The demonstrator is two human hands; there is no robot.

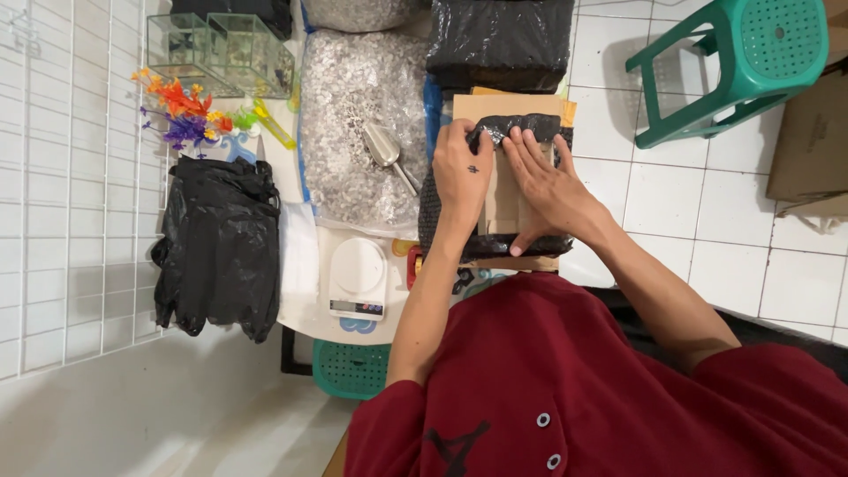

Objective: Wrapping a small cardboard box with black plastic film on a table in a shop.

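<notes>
- Left hand (461, 168): palm down, fingers curled over the far edge of a black plastic wrap (495, 243), pinning it against a flat cardboard piece (505, 199).
- Right hand (549, 190): fingers spread flat and open, pressing on the cardboard; it grips nothing that I can see.
- Location: the wrapped bundle lies mid-scene on the work surface, just right of the clear bag of pale gravel (353, 115), with a second cardboard sheet (508, 104) under its far end.
- Nearby: metal scoop (385, 148) resting in the gravel; white kitchen scale (357, 278) near-left of the bundle; heap of black bags (219, 247) further left; black wrapped block (499, 40) at the far side; green stool (746, 62) far right on the tiled floor.
- Judgement on technique: keep the flat hand's pressure even so the cardboard does not slide, and draw the plastic taut with the curled fingers before folding, to avoid slack or tearing at the cardboard corners.
</notes>
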